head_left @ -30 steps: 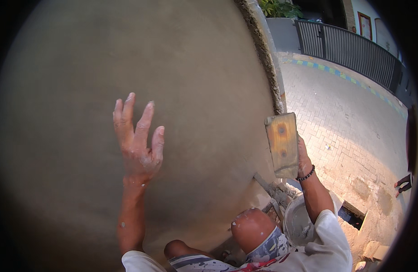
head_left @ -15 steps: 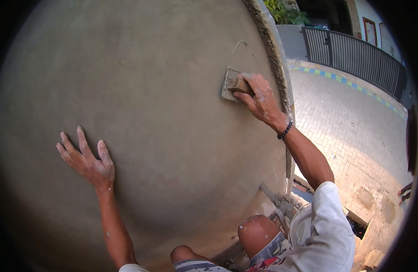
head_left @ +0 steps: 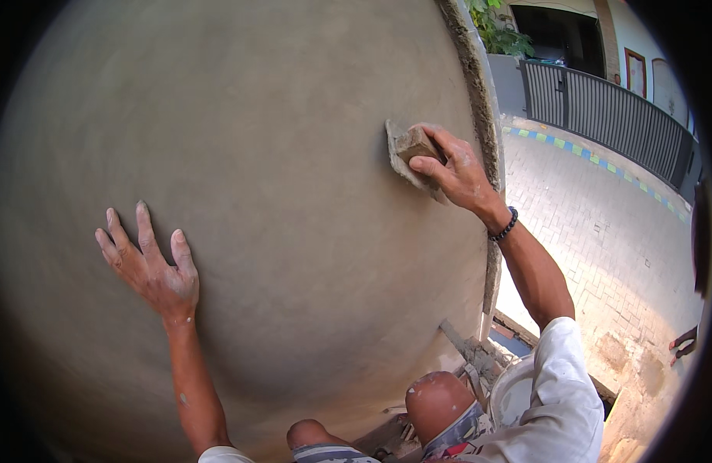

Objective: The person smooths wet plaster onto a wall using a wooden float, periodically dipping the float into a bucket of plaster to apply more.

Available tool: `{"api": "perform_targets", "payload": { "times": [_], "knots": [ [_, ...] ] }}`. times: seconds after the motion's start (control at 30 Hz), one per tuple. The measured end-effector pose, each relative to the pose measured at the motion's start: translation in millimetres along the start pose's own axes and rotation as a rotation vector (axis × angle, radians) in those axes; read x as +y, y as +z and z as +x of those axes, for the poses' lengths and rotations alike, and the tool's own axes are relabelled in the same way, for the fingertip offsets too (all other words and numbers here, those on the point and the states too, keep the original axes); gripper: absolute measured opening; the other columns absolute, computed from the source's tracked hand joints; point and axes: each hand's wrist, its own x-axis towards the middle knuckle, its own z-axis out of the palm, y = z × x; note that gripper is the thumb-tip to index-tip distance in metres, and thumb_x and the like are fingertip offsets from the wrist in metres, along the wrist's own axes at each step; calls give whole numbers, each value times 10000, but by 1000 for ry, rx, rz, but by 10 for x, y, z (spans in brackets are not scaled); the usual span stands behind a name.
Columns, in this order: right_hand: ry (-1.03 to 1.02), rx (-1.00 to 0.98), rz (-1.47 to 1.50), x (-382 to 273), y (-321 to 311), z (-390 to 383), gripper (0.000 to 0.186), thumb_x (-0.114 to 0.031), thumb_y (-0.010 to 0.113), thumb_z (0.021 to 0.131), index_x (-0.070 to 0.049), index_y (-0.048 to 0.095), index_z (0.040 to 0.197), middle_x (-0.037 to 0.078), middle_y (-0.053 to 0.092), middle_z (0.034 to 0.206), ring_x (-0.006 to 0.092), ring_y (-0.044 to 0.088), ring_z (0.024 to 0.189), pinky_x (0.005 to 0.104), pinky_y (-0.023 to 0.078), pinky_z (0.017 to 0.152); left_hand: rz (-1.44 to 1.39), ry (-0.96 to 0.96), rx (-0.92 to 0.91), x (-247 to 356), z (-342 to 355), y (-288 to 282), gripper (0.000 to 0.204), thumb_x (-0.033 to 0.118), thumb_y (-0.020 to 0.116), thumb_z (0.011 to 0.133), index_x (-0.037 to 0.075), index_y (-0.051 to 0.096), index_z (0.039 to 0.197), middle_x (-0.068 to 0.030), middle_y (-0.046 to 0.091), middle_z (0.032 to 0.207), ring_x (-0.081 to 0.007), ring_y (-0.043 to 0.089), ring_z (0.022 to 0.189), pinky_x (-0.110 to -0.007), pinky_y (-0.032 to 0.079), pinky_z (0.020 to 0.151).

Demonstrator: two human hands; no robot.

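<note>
A smooth grey-brown plastered wall (head_left: 294,193) fills most of the view. My right hand (head_left: 458,171) grips the block-shaped handle of a plastering float (head_left: 402,154), close to the wall's right edge. The float's flat plate lies against the wall or nearly so, tilted, with its lower part behind my hand. On the left, my left hand (head_left: 155,266) rests on the plaster with fingers spread and nothing in it. Pale dried spots mark both hands, and a dark bead bracelet (head_left: 506,224) circles my right wrist.
Along the wall's right side runs a rough plaster edge (head_left: 479,92). A white bucket (head_left: 512,393) and rubble (head_left: 479,359) lie below, beside my knee. Beyond are a paved lane (head_left: 595,224), a dark metal gate (head_left: 603,108) and another person's hand (head_left: 684,345) at far right.
My right hand has turned the float and shifted slightly right and down. The curved line above it on the wall no longer shows. My left hand stays spread on the plaster. The view has shifted slightly.
</note>
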Motion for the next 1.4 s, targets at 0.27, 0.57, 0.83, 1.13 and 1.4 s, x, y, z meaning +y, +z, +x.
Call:
{"api": "perform_targets", "payload": {
  "times": [0.27, 0.57, 0.83, 1.13, 1.4],
  "knots": [
    [-222, 401, -284, -248, -298, 1013, 499, -290, 743, 877, -7, 593, 1260, 197, 676, 1122, 329, 656, 1033, 385, 503, 904, -16, -7, 20, 62, -4, 37, 512, 326, 558, 973, 166, 505, 1457, -143, 323, 1589, -432, 237, 1468, -579, 239, 1169],
    [-223, 316, -131, -178, -225, 722, 513, -301, 761, 862, 13, 603, 1236, 195, 692, 1097, 309, 675, 1019, 394, 513, 891, 9, -7, -2, -26, -19, -37, 505, 350, 550, 978, 158, 523, 1445, -137, 334, 1588, -425, 229, 1475, -574, 229, 1179],
    [-285, 122, -249, -412, -654, 1457, 450, -264, 681, 920, -9, 569, 1273, 157, 675, 1155, 251, 635, 1030, 354, 485, 937, -20, -18, 7, 67, -1, -4, 501, 355, 547, 981, 159, 526, 1442, -132, 338, 1585, -426, 234, 1472, -578, 239, 1174],
    [-438, 14, -349, -423, 317, -13, 498, -252, 766, 840, -43, 586, 1255, 129, 631, 1029, 314, 585, 965, 408, 423, 809, 15, -29, -20, 30, -29, -13, 496, 340, 567, 968, 169, 539, 1433, -120, 347, 1581, -427, 246, 1465, -574, 256, 1166],
    [-314, -198, -315, -571, 552, -120, 474, -195, 790, 820, -50, 609, 1233, 167, 642, 1022, 364, 594, 949, 421, 465, 856, 7, -31, -16, 45, -20, -30, 511, 362, 581, 955, 183, 540, 1432, -124, 350, 1578, -442, 251, 1458, -586, 266, 1159]
  ]
}}
